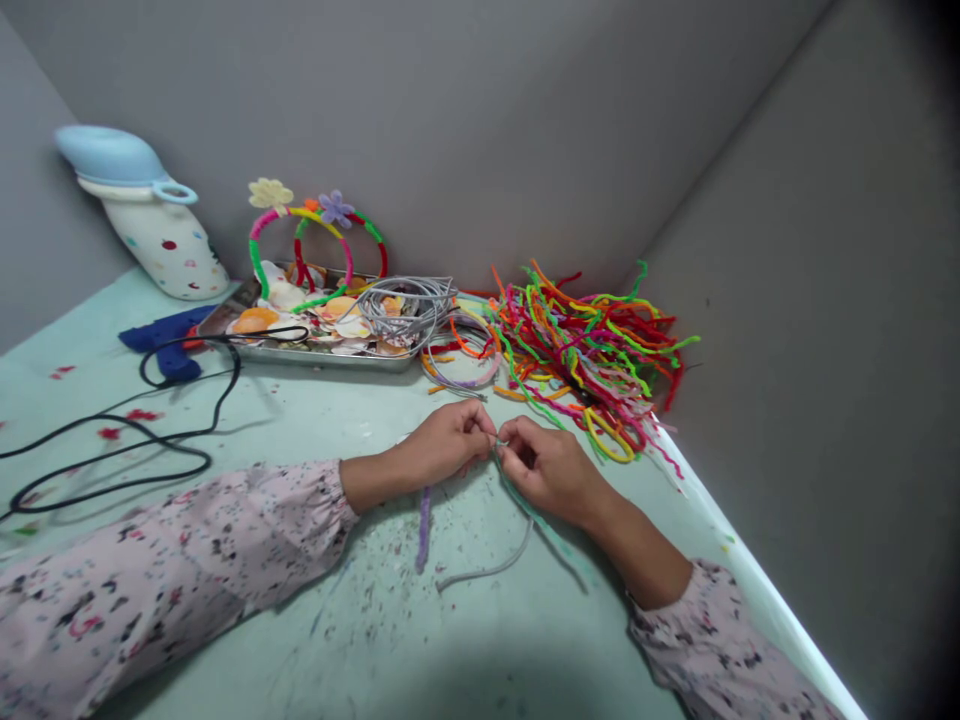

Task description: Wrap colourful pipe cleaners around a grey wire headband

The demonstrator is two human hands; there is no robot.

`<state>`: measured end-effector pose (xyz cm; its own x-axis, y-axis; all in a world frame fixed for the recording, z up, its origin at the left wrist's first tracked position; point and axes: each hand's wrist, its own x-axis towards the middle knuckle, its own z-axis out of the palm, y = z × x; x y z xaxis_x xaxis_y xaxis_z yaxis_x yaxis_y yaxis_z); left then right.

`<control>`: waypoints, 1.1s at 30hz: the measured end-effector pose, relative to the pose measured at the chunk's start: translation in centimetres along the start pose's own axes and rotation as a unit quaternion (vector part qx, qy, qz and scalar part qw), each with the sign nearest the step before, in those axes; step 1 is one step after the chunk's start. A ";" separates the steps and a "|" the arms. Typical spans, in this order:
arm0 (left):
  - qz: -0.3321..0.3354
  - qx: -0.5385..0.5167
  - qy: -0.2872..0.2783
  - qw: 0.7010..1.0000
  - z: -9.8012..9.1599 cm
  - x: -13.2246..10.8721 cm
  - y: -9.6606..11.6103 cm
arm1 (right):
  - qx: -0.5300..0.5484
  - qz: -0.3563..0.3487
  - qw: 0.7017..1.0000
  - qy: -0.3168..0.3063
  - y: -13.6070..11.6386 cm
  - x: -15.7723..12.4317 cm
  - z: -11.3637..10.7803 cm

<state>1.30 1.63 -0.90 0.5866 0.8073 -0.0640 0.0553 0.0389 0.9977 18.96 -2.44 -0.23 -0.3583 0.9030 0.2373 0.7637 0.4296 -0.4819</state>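
My left hand (448, 440) and my right hand (553, 468) meet over the table, both closed in a pinch with fingertips almost touching. A thin dark strand shows between them. From my right fingers a pale green pipe cleaner (541, 522) trails down toward my right forearm. A grey cord (491, 571) curves out beneath it across the tabletop; its upper end is hidden near my right hand. Below my left hand a purple pipe cleaner (424, 530) hangs or lies; its upper part is hidden, so I cannot tell whether the hand grips it.
Behind my hands lie a heap of bright pipe cleaners (577, 340) and a coil of grey cord (409, 308). A metal tray (322, 358) holds cutouts and two flower-topped hoops (259, 255). Leftward are a blue glue gun (169, 340), its black cable (199, 455) and a bottle (161, 235).
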 end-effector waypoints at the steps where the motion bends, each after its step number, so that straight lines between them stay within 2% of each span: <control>1: 0.000 0.001 0.000 1.000 0.0 0.0 0.0 | -0.002 0.002 1.000 0.001 0.1 0.0 0.1; 11: -0.011 -0.006 0.004 1.000 0.1 0.0 0.1 | -0.120 -0.014 0.993 0.017 -0.1 0.0 0.5; 13: -0.013 -0.002 0.002 1.000 0.1 0.0 0.0 | -0.113 -0.010 0.993 0.016 -0.1 0.0 0.5; 15: -0.010 -0.004 0.002 1.000 0.0 0.0 -0.1 | -0.055 0.010 0.998 0.019 -0.1 0.1 0.5; 18: 0.004 -0.020 0.005 1.000 0.0 0.0 -0.1 | 0.108 0.073 0.991 0.018 -0.1 0.3 0.3; 20: 0.008 -0.028 0.007 1.000 0.0 0.0 0.1 | 0.241 0.124 0.963 0.004 -0.1 0.4 0.1; 24: 0.004 -0.032 0.008 0.999 0.1 -0.1 0.3 | 0.445 0.192 0.874 -0.023 0.2 0.7 -0.1; 26: 0.004 -0.031 0.009 0.999 0.1 -0.1 0.4 | 0.495 0.208 0.843 -0.030 0.6 0.8 -0.1; 28: 0.007 -0.022 0.013 1.000 0.1 -0.1 0.4 | 0.517 0.217 0.828 -0.034 1.0 0.8 0.1; 30: 0.013 0.001 0.024 1.000 0.1 -0.2 0.5 | 0.523 0.218 0.823 -0.033 1.2 0.8 0.2; 33: 0.018 0.029 0.041 0.999 0.1 -0.3 0.6 | 0.508 0.210 0.835 -0.023 1.1 0.7 0.2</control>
<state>1.27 1.36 -0.29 0.5213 0.8530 -0.0244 0.0837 -0.0226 0.9962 19.41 -1.32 -0.74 -0.2120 0.9650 -0.1546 -0.0148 -0.1614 -0.9868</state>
